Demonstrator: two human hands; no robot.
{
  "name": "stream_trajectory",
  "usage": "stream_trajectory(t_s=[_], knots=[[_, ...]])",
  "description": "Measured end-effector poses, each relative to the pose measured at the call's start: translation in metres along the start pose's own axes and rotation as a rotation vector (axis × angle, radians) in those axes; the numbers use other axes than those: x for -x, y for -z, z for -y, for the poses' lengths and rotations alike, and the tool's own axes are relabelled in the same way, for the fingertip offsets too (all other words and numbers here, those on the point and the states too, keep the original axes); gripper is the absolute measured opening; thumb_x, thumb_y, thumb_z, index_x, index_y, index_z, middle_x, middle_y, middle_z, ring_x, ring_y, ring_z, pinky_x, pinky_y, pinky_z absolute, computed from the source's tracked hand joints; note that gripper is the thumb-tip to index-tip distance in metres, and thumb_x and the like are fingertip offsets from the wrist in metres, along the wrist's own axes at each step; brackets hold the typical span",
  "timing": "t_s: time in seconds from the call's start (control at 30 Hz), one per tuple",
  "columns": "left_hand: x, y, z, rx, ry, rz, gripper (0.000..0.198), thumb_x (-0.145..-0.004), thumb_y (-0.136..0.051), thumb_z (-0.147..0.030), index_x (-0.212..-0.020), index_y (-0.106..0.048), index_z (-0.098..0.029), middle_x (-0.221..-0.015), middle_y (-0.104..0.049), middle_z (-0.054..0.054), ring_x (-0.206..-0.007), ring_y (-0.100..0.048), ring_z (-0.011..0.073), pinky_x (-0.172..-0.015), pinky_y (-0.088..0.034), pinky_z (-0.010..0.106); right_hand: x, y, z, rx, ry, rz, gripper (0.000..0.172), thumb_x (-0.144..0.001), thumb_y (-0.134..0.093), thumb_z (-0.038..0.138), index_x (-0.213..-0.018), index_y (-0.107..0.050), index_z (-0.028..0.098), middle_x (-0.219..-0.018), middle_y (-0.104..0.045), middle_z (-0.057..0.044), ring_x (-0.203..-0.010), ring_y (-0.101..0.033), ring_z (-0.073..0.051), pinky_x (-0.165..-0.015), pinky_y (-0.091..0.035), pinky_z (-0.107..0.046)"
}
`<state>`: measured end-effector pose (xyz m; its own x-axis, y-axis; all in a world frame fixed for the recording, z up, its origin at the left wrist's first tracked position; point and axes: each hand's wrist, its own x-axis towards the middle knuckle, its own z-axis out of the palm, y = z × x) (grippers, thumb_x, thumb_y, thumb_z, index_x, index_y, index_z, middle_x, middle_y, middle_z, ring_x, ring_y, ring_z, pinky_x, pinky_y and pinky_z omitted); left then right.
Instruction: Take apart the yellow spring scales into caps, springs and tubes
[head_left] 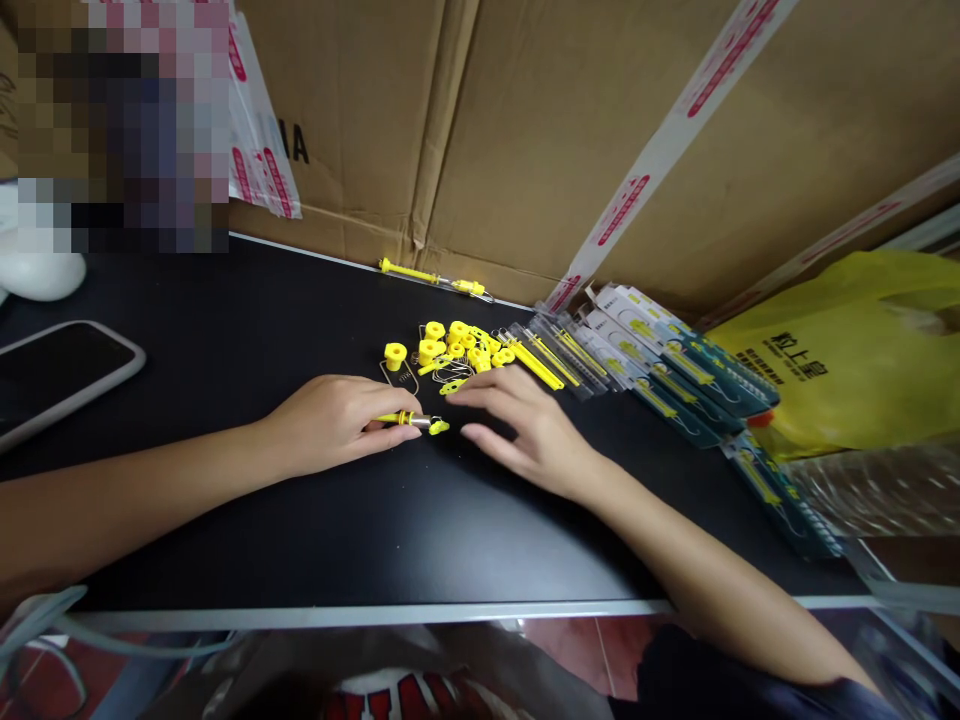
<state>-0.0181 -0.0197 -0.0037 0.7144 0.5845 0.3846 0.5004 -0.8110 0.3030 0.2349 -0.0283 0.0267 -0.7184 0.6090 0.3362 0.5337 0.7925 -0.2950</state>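
Observation:
My left hand is closed around a thin yellow rod with a silvery spring-like section. A small yellow tab sits at the end of that section. To its right, my right hand has its fingers spread and holds nothing that I can see. Its fingertips are close to a flat yellow piece at the front of a small pile; whether they touch it I cannot tell. The pile has several yellow flanged caps and bent metal wire hooks. One yellow cap stands a little apart.
Clear tubes with yellow strips lie right of the pile, then packaged sets on cards. An assembled yellow piece rests along the back edge. Cardboard boxes wall the back. A phone lies left, a yellow bag right.

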Motion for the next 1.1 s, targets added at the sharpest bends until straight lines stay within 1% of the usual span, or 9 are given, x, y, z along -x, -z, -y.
stream_trajectory(t_s=[0.07,0.13,0.33,0.47,0.6,0.7,0.87,1.0,1.1], knots=[[-0.001,0.000,-0.001,0.001,-0.024,-0.028,0.025,-0.092,-0.045,-0.039,-0.100,-0.060,-0.021,-0.088,-0.068,-0.002,-0.077,-0.062,0.0107,-0.071,-0.042,0.021,0.000,-0.010,0.007,-0.065,0.009,0.042,0.031,-0.088,-0.054,0.031,-0.116,-0.055,0.018,-0.111,-0.058,-0.010,-0.104,-0.053,-0.020,-0.093,-0.042,-0.036],[-0.001,0.000,-0.003,0.003,-0.031,-0.049,0.023,-0.092,-0.047,-0.038,-0.100,-0.061,-0.020,-0.087,-0.067,-0.002,-0.076,-0.061,0.0106,-0.070,-0.041,0.021,0.000,-0.019,0.008,-0.117,0.002,0.041,0.028,-0.087,-0.055,0.031,-0.112,-0.055,0.019,-0.108,-0.060,-0.009,-0.102,-0.053,-0.019,-0.092,-0.043,-0.036],[-0.004,-0.002,-0.009,0.050,-0.007,-0.035,0.021,-0.092,-0.047,-0.034,-0.102,-0.060,-0.021,-0.085,-0.066,-0.002,-0.074,-0.059,0.0108,-0.069,-0.041,0.022,-0.001,-0.035,0.009,-0.195,-0.085,-0.127,0.017,-0.083,-0.060,0.027,-0.096,-0.052,0.019,-0.089,-0.062,-0.003,-0.082,-0.056,-0.015,-0.076,-0.046,-0.029],[-0.006,-0.003,-0.016,0.127,0.061,-0.038,0.016,-0.091,-0.047,-0.030,-0.100,-0.056,-0.020,-0.089,-0.064,-0.002,-0.080,-0.060,0.0106,-0.072,-0.041,0.021,-0.001,-0.035,0.013,-0.171,-0.082,-0.165,0.008,-0.083,-0.057,0.022,-0.088,-0.051,0.020,-0.081,-0.059,-0.002,-0.074,-0.053,-0.013,-0.071,-0.044,-0.027],[-0.006,-0.004,-0.026,0.180,0.189,-0.020,0.012,-0.089,-0.048,-0.029,-0.095,-0.051,-0.020,-0.080,-0.059,-0.005,-0.066,-0.057,0.0076,-0.061,-0.039,0.018,0.002,-0.032,0.014,-0.147,-0.099,-0.138,0.005,-0.084,-0.051,0.020,-0.089,-0.049,0.019,-0.080,-0.056,-0.003,-0.073,-0.051,-0.014,-0.069,-0.044,-0.028],[-0.007,-0.004,-0.031,0.165,0.238,0.021,0.016,-0.089,-0.048,-0.032,-0.098,-0.049,-0.020,-0.078,-0.059,-0.005,-0.062,-0.057,0.0075,-0.056,-0.038,0.018,0.004,-0.030,0.015,-0.137,-0.111,-0.113,0.003,-0.087,-0.046,0.019,-0.089,-0.048,0.019,-0.078,-0.055,-0.003,-0.070,-0.050,-0.014,-0.067,-0.043,-0.027],[-0.007,-0.003,-0.030,0.118,0.194,0.013,0.026,-0.094,-0.039,-0.038,-0.108,-0.053,-0.021,-0.085,-0.065,-0.003,-0.072,-0.063,0.0104,-0.061,-0.041,0.019,0.005,-0.028,0.016,-0.129,-0.123,-0.087,0.009,-0.091,-0.041,0.022,-0.093,-0.049,0.019,-0.082,-0.058,-0.005,-0.073,-0.053,-0.015,-0.069,-0.044,-0.028],[-0.007,-0.004,-0.027,0.097,0.138,-0.024,0.027,-0.096,-0.036,-0.036,-0.104,-0.056,-0.021,-0.096,-0.067,-0.001,-0.085,-0.064,0.0116,-0.072,-0.044,0.020,0.005,-0.028,0.015,-0.107,-0.136,-0.057,0.014,-0.094,-0.039,0.024,-0.089,-0.050,0.019,-0.081,-0.058,-0.005,-0.073,-0.054,-0.015,-0.069,-0.043,-0.028],[-0.007,-0.005,-0.027,0.091,0.125,-0.029,0.025,-0.095,-0.037,-0.034,-0.100,-0.057,-0.020,-0.093,-0.065,-0.001,-0.083,-0.062,0.0110,-0.070,-0.043,0.020,0.005,-0.028,0.016,-0.116,-0.152,-0.036,0.016,-0.094,-0.038,0.026,-0.086,-0.050,0.019,-0.077,-0.057,-0.004,-0.070,-0.052,-0.014,-0.066,-0.042,-0.027]])
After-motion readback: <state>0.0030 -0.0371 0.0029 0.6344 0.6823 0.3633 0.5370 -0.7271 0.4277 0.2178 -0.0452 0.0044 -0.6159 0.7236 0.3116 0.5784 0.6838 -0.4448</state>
